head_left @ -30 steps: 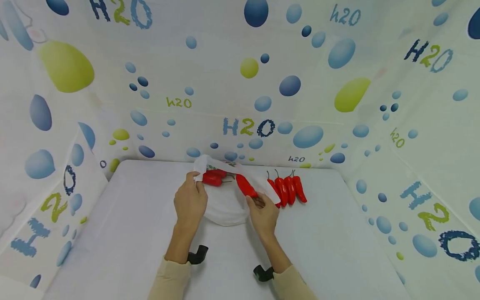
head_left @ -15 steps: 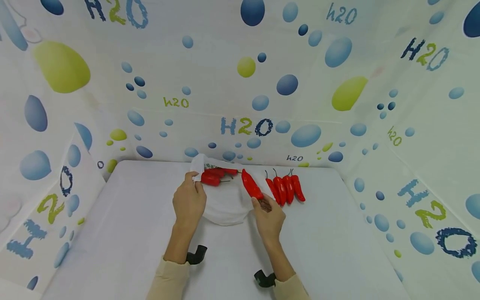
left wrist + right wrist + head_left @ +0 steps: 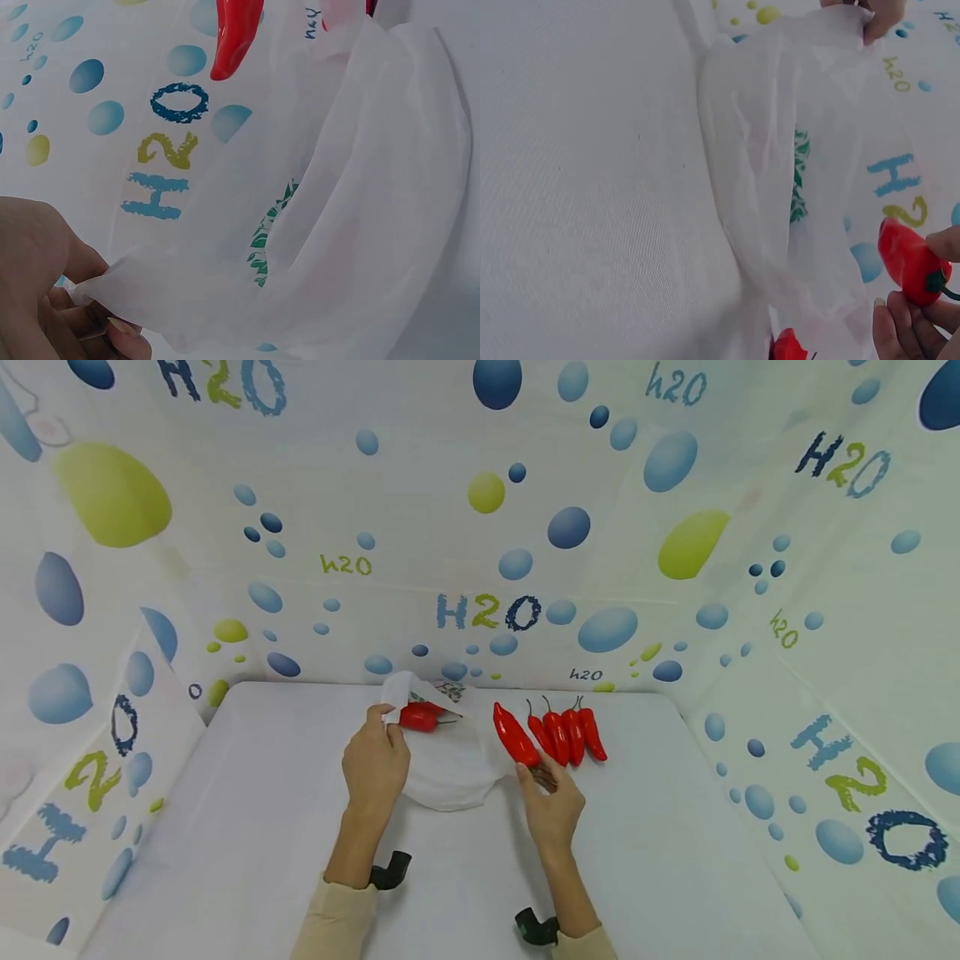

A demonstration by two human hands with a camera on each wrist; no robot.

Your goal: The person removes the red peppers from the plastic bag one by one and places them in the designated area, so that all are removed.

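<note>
My left hand (image 3: pixel 377 760) pinches the edge of a thin white plastic bag (image 3: pixel 446 781), which bears a green leaf print and lies on the table. Inside its mouth a red chili pepper (image 3: pixel 417 718) shows in the head view, with more red behind it. My right hand (image 3: pixel 553 806) holds another red chili pepper (image 3: pixel 513 737) by its stem end, right of the bag, tip pointing up and away. In the right wrist view this pepper (image 3: pixel 913 262) sits between thumb and fingers, green stem visible. The left wrist view shows the bag's rim (image 3: pixel 150 296) bunched between my fingers.
Several red chili peppers (image 3: pixel 576 735) lie side by side at the right of the bag, stems away from me. The white table (image 3: pixel 675 843) meets a printed backdrop (image 3: pixel 405 510) behind and at both sides. A dark device (image 3: pixel 392 870) is on each wrist.
My right hand has moved right and toward me, carrying the chili pepper away from the bag's mouth. The bag's upper flap has sagged over the peppers inside. My left hand keeps its hold.
</note>
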